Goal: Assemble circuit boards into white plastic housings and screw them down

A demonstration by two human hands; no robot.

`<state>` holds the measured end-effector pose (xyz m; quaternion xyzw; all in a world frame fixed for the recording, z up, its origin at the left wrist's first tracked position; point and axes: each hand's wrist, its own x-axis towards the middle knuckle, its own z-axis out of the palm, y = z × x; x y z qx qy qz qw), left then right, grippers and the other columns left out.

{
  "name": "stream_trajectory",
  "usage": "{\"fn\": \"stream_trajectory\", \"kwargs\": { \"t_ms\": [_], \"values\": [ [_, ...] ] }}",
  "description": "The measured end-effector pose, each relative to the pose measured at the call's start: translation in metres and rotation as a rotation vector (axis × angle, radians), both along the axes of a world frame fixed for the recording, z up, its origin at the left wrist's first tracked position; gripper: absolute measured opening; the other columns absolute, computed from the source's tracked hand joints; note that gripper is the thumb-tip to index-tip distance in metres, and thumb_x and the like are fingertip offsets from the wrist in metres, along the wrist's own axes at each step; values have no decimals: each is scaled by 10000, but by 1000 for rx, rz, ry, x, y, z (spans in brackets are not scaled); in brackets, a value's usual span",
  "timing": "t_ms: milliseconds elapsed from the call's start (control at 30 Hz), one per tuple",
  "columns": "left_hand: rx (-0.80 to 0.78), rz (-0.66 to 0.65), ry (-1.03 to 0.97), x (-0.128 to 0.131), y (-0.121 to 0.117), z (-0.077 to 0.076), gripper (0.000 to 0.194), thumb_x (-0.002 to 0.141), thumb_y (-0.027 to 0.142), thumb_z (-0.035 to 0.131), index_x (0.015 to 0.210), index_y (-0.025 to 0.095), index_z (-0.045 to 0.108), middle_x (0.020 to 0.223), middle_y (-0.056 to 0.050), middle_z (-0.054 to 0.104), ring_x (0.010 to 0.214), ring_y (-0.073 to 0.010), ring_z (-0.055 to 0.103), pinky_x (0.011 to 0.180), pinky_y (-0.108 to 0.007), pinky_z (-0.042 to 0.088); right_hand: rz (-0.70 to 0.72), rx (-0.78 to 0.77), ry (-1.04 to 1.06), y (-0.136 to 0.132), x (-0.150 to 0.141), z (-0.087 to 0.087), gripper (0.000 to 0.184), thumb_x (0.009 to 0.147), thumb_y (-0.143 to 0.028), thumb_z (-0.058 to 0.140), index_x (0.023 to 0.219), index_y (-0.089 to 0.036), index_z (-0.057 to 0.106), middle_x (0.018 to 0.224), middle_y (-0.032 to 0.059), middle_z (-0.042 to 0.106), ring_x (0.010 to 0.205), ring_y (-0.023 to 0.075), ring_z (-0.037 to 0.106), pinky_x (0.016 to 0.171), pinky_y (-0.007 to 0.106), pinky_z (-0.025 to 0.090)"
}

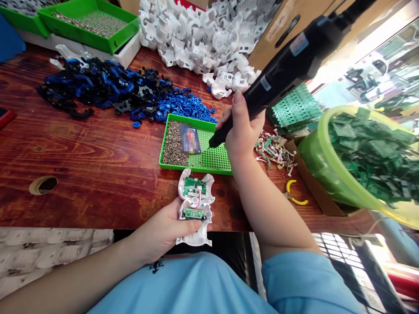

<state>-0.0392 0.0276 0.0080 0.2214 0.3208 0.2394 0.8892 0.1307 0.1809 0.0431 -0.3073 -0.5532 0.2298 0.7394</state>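
Note:
My left hand (pixel 173 224) grips a white plastic housing (pixel 199 237) at the table's front edge, thumb across its lower part. Inside it lie a larger green circuit board (pixel 191 186) and a smaller green board (pixel 194 213), with thin red and white wires between them. My right hand (pixel 245 124) is wrapped round a black electric screwdriver (pixel 278 65), tilted with its tip down and to the left. That tip is over a green perforated tray (pixel 214 163), whose left side holds many small screws (pixel 173 146) and a printed card (pixel 190 138).
Blue and black plastic parts (pixel 108 85) and white housings (pixel 209 37) are heaped behind the tray. At right are small wired boards (pixel 276 150), yellow-handled pliers (pixel 294 194) and a yellow-green basket (pixel 327 157) of green boards. Another green tray (pixel 122 37) stands back left; the tabletop has a round hole (pixel 43 185).

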Motion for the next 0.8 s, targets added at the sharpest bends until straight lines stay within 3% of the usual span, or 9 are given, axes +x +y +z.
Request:
{"fn": "stream_trajectory", "kwargs": {
  "t_ms": [300,400,500,633,700,800],
  "values": [
    [24,9,-14,0,-3,-1,290,754,183,734,1027,190,639,899,-24,709,811,-149,662,772,-261,509,13,10,36,-4,-1,2,172,802,-340,648,826,-250,503,576,-82,457,394,78,499,340,205,395],
    [9,10,-14,0,-3,-1,307,744,179,737,1029,194,626,884,-20,706,797,-157,670,765,-275,516,-36,10,63,-16,-3,19,149,791,-312,623,844,-251,496,554,-87,443,386,78,470,336,209,376],
    [-9,4,-13,1,-2,-2,348,726,172,745,1045,193,606,851,-14,704,763,-157,673,729,-271,519,-93,-16,106,-47,-13,44,107,778,-315,577,802,-255,492,482,-88,413,353,97,405,313,233,344],
    [-8,-2,-5,3,-1,-1,424,696,203,769,1072,183,574,850,-15,698,760,-165,667,712,-276,513,131,-158,69,-94,-34,65,88,792,-314,588,771,-238,549,435,-68,475,314,133,430,301,278,337],
    [12,-4,11,3,-1,0,466,691,206,771,1102,176,554,851,-13,695,755,-153,655,706,-261,498,214,-193,62,-106,-42,64,112,767,-320,645,775,-227,584,429,-65,487,310,136,446,314,284,362],
    [50,-13,35,2,-2,1,507,703,195,756,1153,172,524,844,-7,691,755,-142,639,706,-249,476,228,-167,60,-108,-46,56,107,787,-321,648,802,-224,606,440,-68,485,320,119,453,322,267,376]
  ]
}}
